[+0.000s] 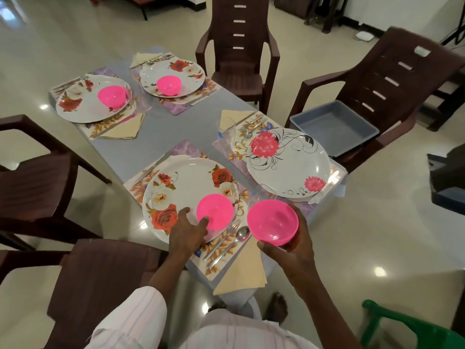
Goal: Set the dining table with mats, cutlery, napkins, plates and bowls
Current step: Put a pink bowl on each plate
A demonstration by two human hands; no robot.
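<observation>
Grey surface (pixel 176 127). The rose plate (pixel 191 177) at its near edge carries a pink bowl (pixel 215 212). Left hand (pixel 187 231) fingers (pixel 204 221) are loose and spread, one tip touching the bowl's near-left wall. Right hand (pixel 292 250) fingers curl round a second pink bowl (pixel 273 222), held up just right of the plate.

No text, label, brand, number or sign could be read anywhere in the view.
</observation>
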